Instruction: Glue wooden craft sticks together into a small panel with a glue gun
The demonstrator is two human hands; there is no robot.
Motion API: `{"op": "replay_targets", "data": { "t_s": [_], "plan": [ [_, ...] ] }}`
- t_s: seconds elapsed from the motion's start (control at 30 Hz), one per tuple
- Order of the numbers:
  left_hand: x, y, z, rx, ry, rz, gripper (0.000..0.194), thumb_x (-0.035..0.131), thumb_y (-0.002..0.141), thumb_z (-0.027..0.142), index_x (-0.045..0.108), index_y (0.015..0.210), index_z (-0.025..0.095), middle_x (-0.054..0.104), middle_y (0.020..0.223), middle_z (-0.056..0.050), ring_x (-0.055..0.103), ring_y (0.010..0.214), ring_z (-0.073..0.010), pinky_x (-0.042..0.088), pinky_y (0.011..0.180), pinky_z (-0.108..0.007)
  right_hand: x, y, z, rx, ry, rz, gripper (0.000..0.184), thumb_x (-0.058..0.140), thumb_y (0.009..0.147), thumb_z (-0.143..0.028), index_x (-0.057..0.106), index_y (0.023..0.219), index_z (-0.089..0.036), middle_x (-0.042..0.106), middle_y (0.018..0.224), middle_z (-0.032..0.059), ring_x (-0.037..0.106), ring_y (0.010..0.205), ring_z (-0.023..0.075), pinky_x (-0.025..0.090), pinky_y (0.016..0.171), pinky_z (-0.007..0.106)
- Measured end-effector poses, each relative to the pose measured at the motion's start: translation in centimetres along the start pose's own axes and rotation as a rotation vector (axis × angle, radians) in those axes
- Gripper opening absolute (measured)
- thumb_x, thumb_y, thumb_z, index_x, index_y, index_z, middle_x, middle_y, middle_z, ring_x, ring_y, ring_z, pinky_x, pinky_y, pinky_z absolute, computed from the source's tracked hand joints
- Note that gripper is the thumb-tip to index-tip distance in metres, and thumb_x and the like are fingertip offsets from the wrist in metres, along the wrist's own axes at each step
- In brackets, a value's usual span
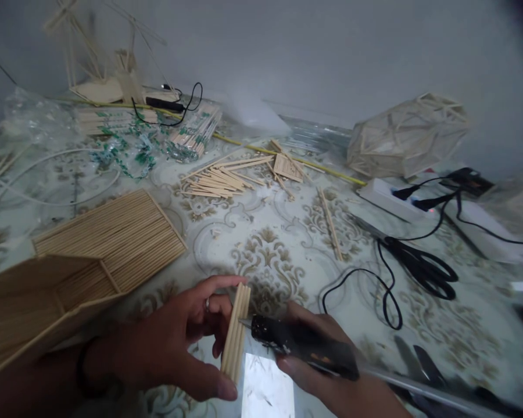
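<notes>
I have the left hand's (192,342) fingers gripping a small stick panel (236,337) by its ends, and the right hand's (326,360) wrapped round a glue gun (303,343), nozzle at that panel. Left of the panel, a stick box (131,232) crowds the left forearm; beyond it lie loose sticks (220,181); to its right, scissors (418,264) and a looping black cord (392,316).

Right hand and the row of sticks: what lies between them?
The head view shows the black glue gun, gripped by the right hand, its metal tip at the row of sticks; contact unclear.
</notes>
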State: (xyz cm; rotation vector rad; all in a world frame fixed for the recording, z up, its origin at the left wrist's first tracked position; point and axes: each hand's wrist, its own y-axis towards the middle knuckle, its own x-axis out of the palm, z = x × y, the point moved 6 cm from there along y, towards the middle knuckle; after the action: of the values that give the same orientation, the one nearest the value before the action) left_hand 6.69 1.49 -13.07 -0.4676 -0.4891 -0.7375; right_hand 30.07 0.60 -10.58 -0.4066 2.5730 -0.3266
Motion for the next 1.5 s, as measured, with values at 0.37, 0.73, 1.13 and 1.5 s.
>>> {"op": "replay_targets", "data": {
  "t_s": [0.37,0.73,1.13,1.5],
  "plan": [
    [0.7,0.7,0.8,0.003,-0.092,-0.067,0.117,0.104,0.07,0.005,0.044,0.163,0.043,0.073,0.124,0.003,0.071,0.126,-0.0243,0.046,0.118,-0.049,0.4,-0.7,1.6,-0.012,0.014,0.074,0.037,0.094,0.076,-0.056,0.083,0.099,-0.029,0.079,0.091,0.0045,0.076,0.086,0.0286,0.067,0.078,0.04],
    [0.6,-0.2,0.6,-0.045,-0.024,-0.035,0.118,0.103,0.075,0.013,0.037,0.168,0.046,0.074,0.121,0.001,0.071,0.123,-0.0279,0.047,0.111,-0.049,-0.3,0.4,0.2,-0.028,-0.028,0.127,0.039,0.077,0.094,-0.061,0.07,0.079,-0.026,0.071,0.071,0.0002,0.067,0.069,0.0231,0.055,0.065,0.031],
    [0.7,0.0,0.8,0.008,-0.058,-0.117,0.114,0.099,0.081,0.012,0.036,0.17,0.046,0.07,0.136,0.0,0.066,0.14,-0.0308,0.045,0.123,-0.056,-0.2,0.9,-0.4,-0.09,0.049,0.096,0.046,0.073,0.098,-0.067,0.068,0.079,-0.025,0.068,0.067,-0.0004,0.063,0.066,0.0208,0.049,0.059,0.028],
    [0.7,0.4,0.8,0.046,-0.061,-0.124,0.118,0.104,0.07,0.005,0.045,0.164,0.043,0.055,0.165,-0.005,0.052,0.154,-0.0336,0.037,0.129,-0.057,0.0,0.6,0.0,-0.054,0.026,0.111,0.036,0.079,0.094,-0.056,0.068,0.079,-0.026,0.066,0.067,-0.0015,0.062,0.065,0.021,0.049,0.059,0.029]
  ]
}}
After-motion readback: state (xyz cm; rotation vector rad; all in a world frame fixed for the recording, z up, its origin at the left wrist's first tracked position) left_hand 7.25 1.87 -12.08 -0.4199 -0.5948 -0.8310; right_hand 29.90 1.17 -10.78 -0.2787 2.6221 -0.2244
